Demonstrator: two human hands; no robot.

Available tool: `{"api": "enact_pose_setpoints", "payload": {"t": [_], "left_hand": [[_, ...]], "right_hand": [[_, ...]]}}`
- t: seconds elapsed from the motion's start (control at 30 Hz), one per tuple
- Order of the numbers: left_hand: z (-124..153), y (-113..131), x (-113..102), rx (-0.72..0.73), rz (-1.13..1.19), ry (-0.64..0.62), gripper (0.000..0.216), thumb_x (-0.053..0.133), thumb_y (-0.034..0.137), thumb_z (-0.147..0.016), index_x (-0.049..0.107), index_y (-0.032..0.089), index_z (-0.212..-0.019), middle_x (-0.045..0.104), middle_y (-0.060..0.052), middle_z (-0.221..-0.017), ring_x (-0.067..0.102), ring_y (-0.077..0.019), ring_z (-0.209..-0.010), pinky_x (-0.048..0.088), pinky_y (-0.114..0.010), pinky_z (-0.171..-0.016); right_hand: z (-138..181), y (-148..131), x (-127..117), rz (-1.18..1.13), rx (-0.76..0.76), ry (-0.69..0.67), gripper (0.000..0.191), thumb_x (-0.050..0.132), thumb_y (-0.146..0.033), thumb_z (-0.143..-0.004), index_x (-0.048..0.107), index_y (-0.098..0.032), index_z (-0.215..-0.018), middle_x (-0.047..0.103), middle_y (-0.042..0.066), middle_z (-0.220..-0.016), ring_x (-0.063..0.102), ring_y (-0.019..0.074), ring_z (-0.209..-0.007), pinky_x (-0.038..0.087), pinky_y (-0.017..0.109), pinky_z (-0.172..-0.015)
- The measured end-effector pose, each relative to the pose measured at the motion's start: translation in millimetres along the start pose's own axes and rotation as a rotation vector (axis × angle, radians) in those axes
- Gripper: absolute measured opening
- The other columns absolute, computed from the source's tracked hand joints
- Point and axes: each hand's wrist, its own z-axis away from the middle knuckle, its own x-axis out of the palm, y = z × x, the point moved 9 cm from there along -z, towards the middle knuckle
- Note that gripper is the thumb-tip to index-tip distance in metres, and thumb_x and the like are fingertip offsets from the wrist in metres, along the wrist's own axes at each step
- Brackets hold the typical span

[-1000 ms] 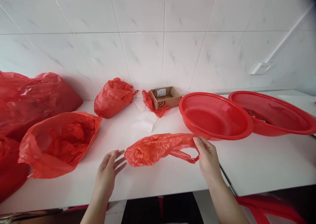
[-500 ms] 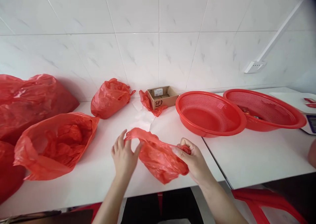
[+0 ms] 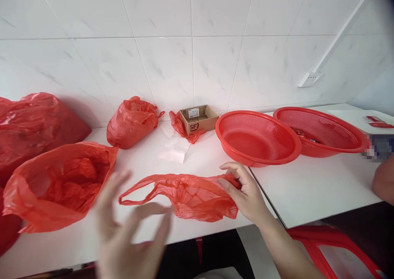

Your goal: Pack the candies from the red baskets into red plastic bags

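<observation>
A crumpled red plastic bag (image 3: 197,195) stretches above the white table near its front edge, one handle loop extending left. My right hand (image 3: 244,193) grips the bag's right end, thumb against the bunched plastic. Closer to the camera, my left hand (image 3: 129,234) is blurred, its fingers apart and nothing between them. It appears in front of the loop, free of the bag. Left of it stands a wide-open red bag (image 3: 37,205) with more crumpled red plastic (image 3: 76,176) inside.
Full red bags (image 3: 132,121) stand along the wall at left. A small cardboard box (image 3: 201,121) sits on red plastic beside white paper (image 3: 174,147). Two red colanders (image 3: 255,160) stand at right, the far one holding small items. A co-worker's arm (image 3: 383,182) shows at the right edge.
My left hand has let go of the bag and come down and toward the camera. The bag's handle loop now hangs out to the left. My right hand keeps its hold.
</observation>
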Motion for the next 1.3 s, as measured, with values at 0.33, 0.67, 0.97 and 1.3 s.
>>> {"api": "enact_pose_setpoints", "payload": {"t": [0.33,0.67,0.97,1.3], "left_hand": [[56,-122,126,0.127,-0.701,-0.834,0.039,0.043,0.003,-0.081,0.077,0.019,-0.091,0.046,-0.016,-0.148,0.05,-0.0403,-0.126,0.049,-0.056,-0.088],[71,-86,120,-0.315,0.02,-0.906,0.026,0.055,0.023,-0.082,0.075,0.029,-0.097,0.07,-0.005,-0.105,0.065,-0.025,-0.091,0.053,-0.035,-0.075],[81,-136,107,-0.969,0.652,-0.58,0.04,0.08,0.04,-0.065,0.067,0.018,-0.095,0.07,-0.003,-0.087,0.065,-0.0197,-0.081,0.055,-0.032,-0.079],[86,-170,84,-0.884,0.307,-0.637,0.043,0.07,0.049,-0.073,0.072,0.03,-0.112,0.072,-0.002,-0.116,0.057,-0.0313,-0.123,0.049,-0.041,-0.099]], "right_hand": [[0,20,3,0.318,-0.148,-0.361,0.033,0.043,-0.019,-0.095,0.075,-0.028,-0.098,0.051,0.003,-0.085,0.055,0.0142,-0.075,0.048,0.028,-0.068],[25,-43,53,0.541,-0.467,-0.193,0.031,0.044,-0.009,-0.09,0.069,-0.023,-0.103,0.067,0.006,-0.085,0.062,0.0193,-0.078,0.049,0.034,-0.073],[26,50,43,0.766,-0.142,-0.711,0.043,0.063,-0.002,-0.065,0.074,-0.027,-0.098,0.07,0.001,-0.069,0.064,0.0218,-0.066,0.045,0.029,-0.061],[9,30,-145,0.21,-0.05,0.394,0.044,0.059,-0.037,-0.09,0.055,-0.024,-0.132,0.07,0.005,-0.092,0.067,0.0191,-0.084,0.053,0.034,-0.08]]}}
